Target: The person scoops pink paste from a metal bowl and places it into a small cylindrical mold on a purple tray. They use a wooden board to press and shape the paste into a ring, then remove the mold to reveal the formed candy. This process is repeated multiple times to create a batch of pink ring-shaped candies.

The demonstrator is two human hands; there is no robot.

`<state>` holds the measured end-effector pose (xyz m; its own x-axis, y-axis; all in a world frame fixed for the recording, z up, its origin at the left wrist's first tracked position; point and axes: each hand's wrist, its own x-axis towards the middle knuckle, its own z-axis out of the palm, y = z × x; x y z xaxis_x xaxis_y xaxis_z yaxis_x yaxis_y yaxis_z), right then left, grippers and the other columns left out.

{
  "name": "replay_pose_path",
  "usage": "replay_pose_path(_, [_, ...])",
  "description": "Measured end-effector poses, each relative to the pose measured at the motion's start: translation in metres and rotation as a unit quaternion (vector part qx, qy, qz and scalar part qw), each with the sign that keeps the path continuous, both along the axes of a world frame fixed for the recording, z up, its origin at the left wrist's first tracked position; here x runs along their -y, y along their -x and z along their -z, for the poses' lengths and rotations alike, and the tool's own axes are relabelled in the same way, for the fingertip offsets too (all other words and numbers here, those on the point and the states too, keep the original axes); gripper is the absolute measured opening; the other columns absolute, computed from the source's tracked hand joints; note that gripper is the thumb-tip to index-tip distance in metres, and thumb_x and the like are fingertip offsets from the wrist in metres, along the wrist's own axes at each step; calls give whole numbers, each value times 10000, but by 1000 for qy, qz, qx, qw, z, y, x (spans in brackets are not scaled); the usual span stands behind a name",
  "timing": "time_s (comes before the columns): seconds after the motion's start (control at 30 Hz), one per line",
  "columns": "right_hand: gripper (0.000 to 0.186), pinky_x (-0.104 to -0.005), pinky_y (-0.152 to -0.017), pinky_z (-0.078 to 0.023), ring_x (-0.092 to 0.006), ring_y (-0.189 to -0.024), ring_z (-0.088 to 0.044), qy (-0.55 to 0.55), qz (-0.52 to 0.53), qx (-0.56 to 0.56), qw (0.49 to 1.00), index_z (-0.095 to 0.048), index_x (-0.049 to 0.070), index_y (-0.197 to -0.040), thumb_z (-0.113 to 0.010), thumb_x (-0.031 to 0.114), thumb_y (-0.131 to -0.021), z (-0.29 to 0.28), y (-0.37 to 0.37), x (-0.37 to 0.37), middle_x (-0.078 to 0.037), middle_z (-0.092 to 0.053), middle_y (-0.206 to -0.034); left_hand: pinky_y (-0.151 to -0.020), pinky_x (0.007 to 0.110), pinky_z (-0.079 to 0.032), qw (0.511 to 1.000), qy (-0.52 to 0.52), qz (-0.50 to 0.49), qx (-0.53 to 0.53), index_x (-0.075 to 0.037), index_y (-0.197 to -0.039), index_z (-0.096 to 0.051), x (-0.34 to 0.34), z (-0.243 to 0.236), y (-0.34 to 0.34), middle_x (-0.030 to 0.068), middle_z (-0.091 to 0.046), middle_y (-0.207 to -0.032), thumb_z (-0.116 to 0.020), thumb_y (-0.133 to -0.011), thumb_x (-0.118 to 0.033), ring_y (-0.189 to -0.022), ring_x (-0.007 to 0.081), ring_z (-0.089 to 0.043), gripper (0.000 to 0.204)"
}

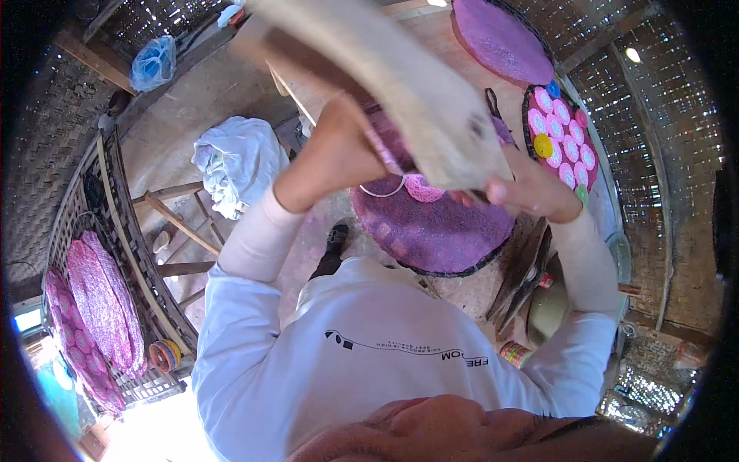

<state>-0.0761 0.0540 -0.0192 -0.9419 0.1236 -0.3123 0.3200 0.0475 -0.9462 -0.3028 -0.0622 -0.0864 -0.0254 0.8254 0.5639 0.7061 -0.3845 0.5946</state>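
A long cream-coloured, cloth-like thing (454,127), smeared by motion, sweeps down from the top edge between my hands. My right hand (543,192) is closed round its lower end, thumb in front. My left hand (331,158) is raised beside it, curled against a dark purple piece with a pink edge (392,150); the cream thing covers most of that piece and my fingertips. Below my hands lies a large round purple tray (439,239) with a dark rim. On it rests a pink textured round (423,189), with a thin white ring (382,192) beside it.
A dark-rimmed tray of pink-and-white rounds (566,138) and another purple round (504,42) lie beyond, to the right. White cloth (242,162) hangs at the left near a wooden frame (181,223). Pink rounds (104,296) lean at the far left. A green basin (548,304) sits by my right arm.
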Motion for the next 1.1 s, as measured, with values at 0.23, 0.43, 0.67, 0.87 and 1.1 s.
replay_pose_path(0.23, [545, -211, -575, -406, -85, -666, -493, 74, 55, 62, 994, -513, 8, -1105, -417, 501, -893, 29, -15, -1, -5, -527, -796, -870, 394, -395, 614, -60, 458, 640, -76, -1064, -495, -49, 9, 59, 71, -523, -1056, -564, -778, -547, -998, 256, -495, 556])
replay_pose_path(0.43, [592, -223, -568, -425, -93, -634, -522, 74, 74, 186, 977, -597, 11, -952, -357, 550, -894, 67, 6, -3, -19, -571, -748, -730, 350, -382, 528, -34, 425, 735, -160, -715, -449, -48, 52, 44, -20, -440, -707, -458, -874, -426, -793, 185, -439, 310])
replay_pose_path(0.67, [620, -255, -533, -427, -113, -514, -510, -118, 60, 150, 980, -599, 14, -711, -389, 577, -865, 86, 20, 3, -34, -536, -562, -661, 312, -370, 600, -35, 322, 732, -177, -593, -400, -40, 59, 57, -51, -402, -515, -385, -889, -344, -570, 155, -431, 340])
replay_pose_path(0.87, [664, -280, -429, -405, -141, -445, -520, -33, 105, 249, 962, -593, -6, -651, -440, 618, -820, 80, 7, 0, -58, -529, -529, -641, 306, -371, 537, -18, 248, 806, -179, -584, -393, -36, 73, 36, -55, -394, -510, -406, -876, -330, -571, 151, -429, 329])
replay_pose_path(1.1, [732, -339, -451, -427, -199, -461, -558, -221, 84, 286, 929, -621, -22, -640, -458, 680, -764, 59, 10, -19, -109, -543, -505, -642, 311, -372, 519, -45, 245, 818, -199, -542, -379, -51, 78, 29, -66, -392, -473, -420, -873, -322, -527, 125, -426, 356])
